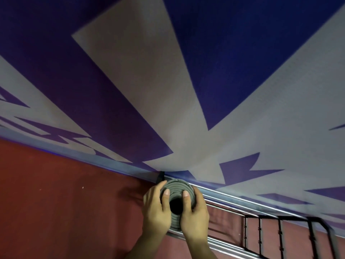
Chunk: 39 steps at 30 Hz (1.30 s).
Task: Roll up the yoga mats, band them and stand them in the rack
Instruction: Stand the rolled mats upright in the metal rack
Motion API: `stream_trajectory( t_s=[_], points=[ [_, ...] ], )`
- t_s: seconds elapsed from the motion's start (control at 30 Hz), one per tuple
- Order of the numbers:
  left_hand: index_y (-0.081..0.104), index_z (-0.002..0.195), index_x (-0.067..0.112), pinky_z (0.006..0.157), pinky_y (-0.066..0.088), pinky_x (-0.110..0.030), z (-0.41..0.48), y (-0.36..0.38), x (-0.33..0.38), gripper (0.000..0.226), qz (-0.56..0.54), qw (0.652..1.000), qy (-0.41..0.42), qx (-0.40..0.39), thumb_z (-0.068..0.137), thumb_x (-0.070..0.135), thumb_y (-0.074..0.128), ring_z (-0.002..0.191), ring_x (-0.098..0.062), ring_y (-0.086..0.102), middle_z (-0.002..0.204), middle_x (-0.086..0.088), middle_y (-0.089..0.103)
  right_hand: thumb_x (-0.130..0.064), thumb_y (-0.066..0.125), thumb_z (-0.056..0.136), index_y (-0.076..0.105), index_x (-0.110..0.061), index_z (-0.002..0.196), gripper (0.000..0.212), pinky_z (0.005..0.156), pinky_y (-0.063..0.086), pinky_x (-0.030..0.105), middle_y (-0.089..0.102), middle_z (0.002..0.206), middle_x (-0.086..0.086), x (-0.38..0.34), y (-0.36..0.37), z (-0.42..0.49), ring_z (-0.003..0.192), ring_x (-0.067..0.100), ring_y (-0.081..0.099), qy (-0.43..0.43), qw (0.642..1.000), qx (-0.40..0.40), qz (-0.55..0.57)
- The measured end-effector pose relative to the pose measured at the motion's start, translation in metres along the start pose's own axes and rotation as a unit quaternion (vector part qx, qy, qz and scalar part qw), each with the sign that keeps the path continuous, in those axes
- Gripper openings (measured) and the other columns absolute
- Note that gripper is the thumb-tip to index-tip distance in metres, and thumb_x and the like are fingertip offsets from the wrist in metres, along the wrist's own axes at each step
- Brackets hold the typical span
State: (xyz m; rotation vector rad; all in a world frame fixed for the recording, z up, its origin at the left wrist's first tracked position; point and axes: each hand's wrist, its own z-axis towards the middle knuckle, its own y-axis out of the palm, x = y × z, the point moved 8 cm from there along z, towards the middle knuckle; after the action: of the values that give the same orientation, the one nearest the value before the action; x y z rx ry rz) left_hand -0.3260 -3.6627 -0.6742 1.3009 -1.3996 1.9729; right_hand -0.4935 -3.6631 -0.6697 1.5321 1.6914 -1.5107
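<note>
Rolled grey yoga mat (pixel 176 186), seen end-on from directly above, sits between your two hands at the bottom centre of the view. Its long axis runs straight down and away from you, along your line of sight, so only the top face shows: a tight spiral of soft, matte foam layers around a dark hollow core. Your left hand (pixel 155 208) wraps the roll's left side and your right hand (pixel 195 215) its right side. Each grip is closed on the mat, fingers curved round the outer wall and thumb laid on the spiral face beside the core. Both hands are equally near, with the length of the mat directly below them. The roll stands at the left end of the rack (pixel 225 200), between a shiny chrome rail on the far side by the wall and another on the near side. Further right the rack turns to thin black wire bars. By the look of it, your next move is a straight push down or a release, so what matters is that the roll is plumb between those rails. Whether a band is round the mat cannot be told, since its sides are hidden. Behind rises a rough-textured wall (pixel 149 81) painted in sharp purple, blue and grey shapes, and at left lies a dull red-brown floor (pixel 56 202).
</note>
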Motion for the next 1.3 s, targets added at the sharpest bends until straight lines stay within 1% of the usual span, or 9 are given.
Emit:
stream_trajectory(
  t_s=[0.1, 0.23, 0.33, 0.4, 0.53, 0.77, 0.97, 1.13, 1.3],
  points=[
    [0.068, 0.12, 0.024, 0.097, 0.031, -0.015, -0.003, -0.001, 0.003, 0.045, 0.001, 1.0, -0.011, 0.006, 0.094, 0.049, 0.041, 0.107, -0.003, 0.048, 0.113, 0.036, 0.052, -0.042, 0.059, 0.099, 0.062, -0.029, 0.133, 0.036, 0.099, 0.05, 0.031, 0.067, 0.126, -0.009, 0.003, -0.002, -0.001, 0.112, 0.01, 0.062, 0.002, 1.0, -0.005, -0.002],
    [0.06, 0.12, 0.038, 0.098, 0.03, -0.016, -0.006, -0.001, 0.007, 0.037, 0.019, 1.0, -0.015, -0.005, 0.093, 0.051, 0.039, 0.111, -0.014, 0.054, 0.113, 0.038, 0.051, -0.039, 0.057, 0.1, 0.056, -0.024, 0.142, 0.045, 0.098, 0.043, 0.024, 0.061, 0.134, -0.006, 0.002, -0.004, -0.002, 0.118, 0.012, 0.057, 0.001, 1.0, -0.015, -0.007],
    [0.063, 0.125, 0.037, 0.107, 0.026, -0.036, -0.011, 0.001, 0.005, 0.053, 0.093, 0.994, -0.062, -0.02, 0.09, 0.06, 0.031, 0.128, -0.014, 0.047, 0.124, 0.024, 0.06, -0.037, 0.059, 0.1, 0.055, -0.02, 0.144, 0.048, 0.105, 0.038, 0.023, 0.057, 0.139, -0.004, -0.003, -0.012, -0.004, 0.125, 0.01, 0.052, -0.013, 1.0, 0.001, -0.015],
    [0.064, 0.129, 0.035, 0.108, 0.022, -0.041, -0.013, 0.0, 0.014, 0.053, 0.143, 0.989, -0.042, -0.007, 0.093, 0.058, 0.033, 0.131, -0.011, 0.041, 0.131, 0.014, 0.062, -0.036, 0.061, 0.099, 0.056, -0.02, 0.143, 0.046, 0.107, 0.037, 0.022, 0.057, 0.139, -0.005, -0.007, -0.015, -0.006, 0.123, 0.007, 0.05, -0.019, 1.0, 0.002, -0.013],
    [0.064, 0.128, 0.034, 0.106, 0.022, -0.041, -0.017, -0.008, 0.039, 0.046, 0.165, 0.986, -0.002, 0.006, 0.097, 0.053, 0.036, 0.129, -0.011, 0.044, 0.132, 0.012, 0.063, -0.035, 0.059, 0.101, 0.058, -0.024, 0.14, 0.041, 0.11, 0.04, 0.026, 0.058, 0.134, -0.007, -0.023, -0.026, -0.01, 0.128, 0.012, 0.053, -0.05, 0.998, -0.025, -0.017],
    [0.062, 0.133, 0.03, 0.112, 0.022, -0.045, -0.03, -0.012, 0.112, 0.055, 0.135, 0.989, 0.033, -0.05, 0.096, 0.056, 0.031, 0.135, -0.013, 0.041, 0.139, 0.011, 0.058, -0.04, 0.055, 0.103, 0.054, -0.023, 0.145, 0.045, 0.115, 0.038, 0.035, 0.055, 0.142, -0.002, -0.058, -0.085, -0.013, 0.135, 0.015, 0.047, -0.089, 0.994, -0.049, -0.046],
    [0.063, 0.131, 0.027, 0.111, 0.025, -0.045, -0.046, -0.008, 0.174, 0.057, 0.139, 0.986, 0.066, -0.072, 0.096, 0.057, 0.029, 0.133, -0.015, 0.041, 0.137, 0.008, 0.059, -0.042, 0.052, 0.105, 0.052, -0.022, 0.146, 0.046, 0.116, 0.036, 0.033, 0.053, 0.145, -0.002, -0.08, -0.129, -0.028, 0.138, 0.015, 0.044, -0.102, 0.992, -0.05, -0.049],
    [0.06, 0.131, 0.029, 0.113, 0.024, -0.044, -0.082, -0.006, 0.204, 0.059, 0.138, 0.977, 0.09, -0.135, 0.094, 0.058, 0.025, 0.133, -0.016, 0.041, 0.136, 0.009, 0.058, -0.043, 0.049, 0.105, 0.052, -0.023, 0.146, 0.046, 0.115, 0.036, 0.034, 0.053, 0.145, 0.001, -0.077, -0.17, -0.063, 0.138, 0.016, 0.044, -0.092, 0.995, -0.018, -0.047],
    [0.057, 0.134, 0.028, 0.112, 0.018, -0.04, -0.13, -0.021, 0.213, 0.042, 0.12, 0.972, 0.107, -0.169, 0.103, 0.045, 0.035, 0.133, -0.014, 0.039, 0.139, 0.008, 0.054, -0.044, 0.047, 0.106, 0.053, -0.021, 0.146, 0.047, 0.116, 0.036, 0.036, 0.054, 0.147, 0.001, -0.059, -0.2, -0.112, 0.14, 0.018, 0.043, -0.093, 0.994, 0.018, -0.05]
  ],
)
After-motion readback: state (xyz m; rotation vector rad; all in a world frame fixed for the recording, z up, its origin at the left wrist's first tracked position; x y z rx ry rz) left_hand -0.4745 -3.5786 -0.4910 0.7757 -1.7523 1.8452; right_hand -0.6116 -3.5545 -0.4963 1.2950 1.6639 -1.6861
